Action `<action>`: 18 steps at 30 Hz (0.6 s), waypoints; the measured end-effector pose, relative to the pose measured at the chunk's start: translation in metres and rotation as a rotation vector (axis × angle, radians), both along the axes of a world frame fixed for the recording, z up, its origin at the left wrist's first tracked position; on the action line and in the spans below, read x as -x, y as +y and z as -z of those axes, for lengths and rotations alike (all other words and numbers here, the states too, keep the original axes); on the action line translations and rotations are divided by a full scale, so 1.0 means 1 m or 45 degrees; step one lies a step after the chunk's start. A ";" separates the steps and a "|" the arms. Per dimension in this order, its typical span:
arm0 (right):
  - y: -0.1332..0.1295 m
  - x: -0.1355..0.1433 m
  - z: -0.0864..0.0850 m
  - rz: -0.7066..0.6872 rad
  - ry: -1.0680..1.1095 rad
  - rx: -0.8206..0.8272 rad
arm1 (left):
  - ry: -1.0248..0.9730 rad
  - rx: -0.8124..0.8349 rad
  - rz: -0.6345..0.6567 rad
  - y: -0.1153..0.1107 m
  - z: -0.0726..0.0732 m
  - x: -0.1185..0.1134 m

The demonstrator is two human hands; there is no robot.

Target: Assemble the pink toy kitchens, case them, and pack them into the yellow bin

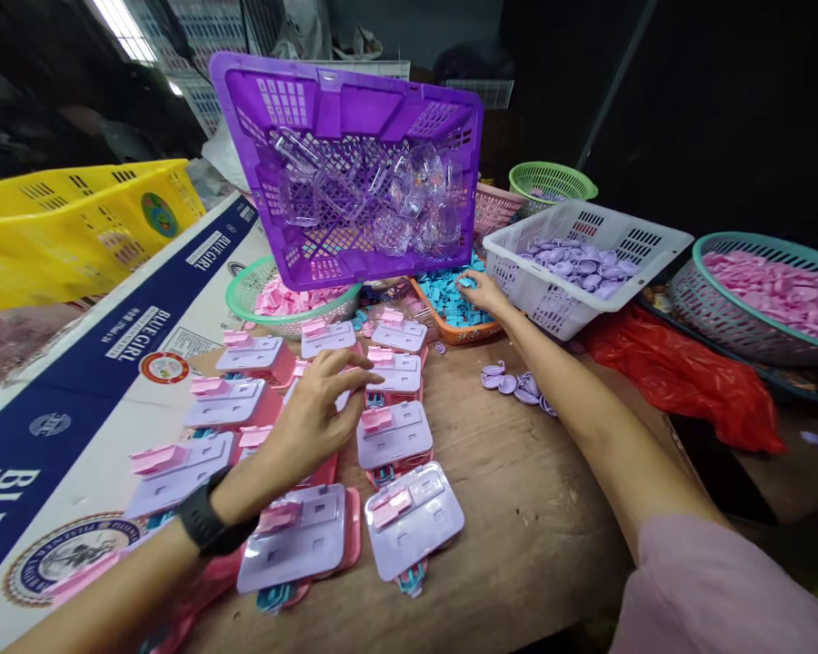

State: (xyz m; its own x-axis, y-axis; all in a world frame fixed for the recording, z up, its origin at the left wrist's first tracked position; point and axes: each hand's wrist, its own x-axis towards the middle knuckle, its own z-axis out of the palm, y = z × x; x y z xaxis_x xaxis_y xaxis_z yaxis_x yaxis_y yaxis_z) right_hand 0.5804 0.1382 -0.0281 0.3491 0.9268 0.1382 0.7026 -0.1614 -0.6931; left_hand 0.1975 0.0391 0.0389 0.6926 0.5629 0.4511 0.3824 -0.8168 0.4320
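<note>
My right hand (485, 292) reaches into an orange basket (460, 334) heaped with small blue plastic pieces (443, 289). Its fingers are pinched on a blue piece at the top of the pile. Over the rows of lilac-and-pink plastic assemblies (413, 522) hovers my left hand (324, 404), fingers loosely bent and apart from the thumb, with nothing seen in it. Each assembly has a lilac plate with a pink clip piece on it; blue parts stick out under some. The left hand hides part of the middle assemblies.
A purple crate (382, 268) of clear plastic parts stands tilted at the back. A green basket (293, 322) holds pink pieces; a white basket (545, 295) holds lilac ones. Loose lilac pieces (518, 386) and a red bag (688, 381) lie rightward. A yellow crate (88, 227) is left.
</note>
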 end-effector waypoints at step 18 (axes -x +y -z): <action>-0.072 0.084 -0.036 -0.775 0.990 -0.075 | -0.630 1.222 0.147 0.071 0.014 -0.112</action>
State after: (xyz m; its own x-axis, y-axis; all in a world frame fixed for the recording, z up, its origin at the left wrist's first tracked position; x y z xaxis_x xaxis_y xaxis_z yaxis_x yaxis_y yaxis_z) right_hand 0.4964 0.0665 0.0077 -0.1713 0.9774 0.1242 -0.0003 0.1260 -0.9920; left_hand 0.3092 0.1104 0.0246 0.6262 0.7730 0.1012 -0.0671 -0.0759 0.9949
